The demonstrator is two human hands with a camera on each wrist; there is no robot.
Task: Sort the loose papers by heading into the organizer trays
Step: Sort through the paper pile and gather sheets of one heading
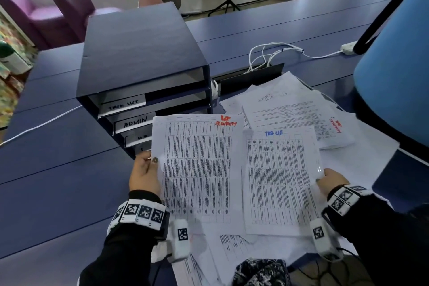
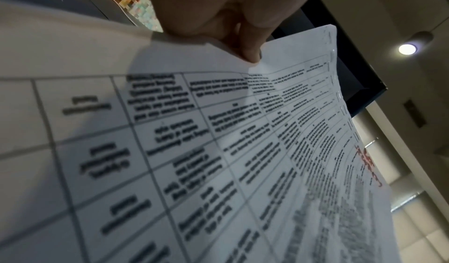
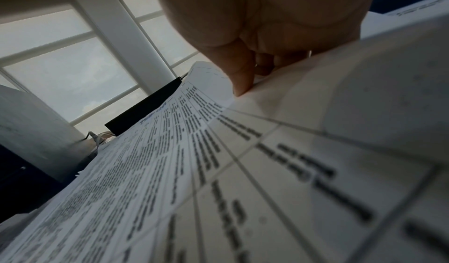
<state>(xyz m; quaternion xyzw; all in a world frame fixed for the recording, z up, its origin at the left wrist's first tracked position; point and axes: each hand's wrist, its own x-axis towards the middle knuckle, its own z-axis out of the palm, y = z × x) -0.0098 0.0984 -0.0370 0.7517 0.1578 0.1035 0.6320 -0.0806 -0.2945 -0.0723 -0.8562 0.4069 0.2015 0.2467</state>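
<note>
Blue desk [image 1: 58, 169] from the head cam, with the dark blue organizer [image 1: 144, 58] sitting at the far left, its trays labelled, the top two reading TASK LIST and ADMIN, the lower labels partly hidden. My left hand [image 1: 145, 173] is pinching the left edge of a sheet with a red heading [image 1: 197, 167], held up just in front of the lower trays. My right hand [image 1: 330, 181] pinches the right edge of a sheet with a blue heading [image 1: 278, 181], right beside the first one. More loose papers [image 1: 301, 109] are spread on the desk behind and under them, next to a blue lamp shade [image 1: 399, 65]. Left wrist cam: thumb and fingers [image 2: 250, 52] clamped on the paper's edge, red scribble at the far corner. Right wrist cam: same deal, fingertips [image 3: 240, 86] curled on the edge of the blue-heading sheet, text mostly too blurry to read.
</note>
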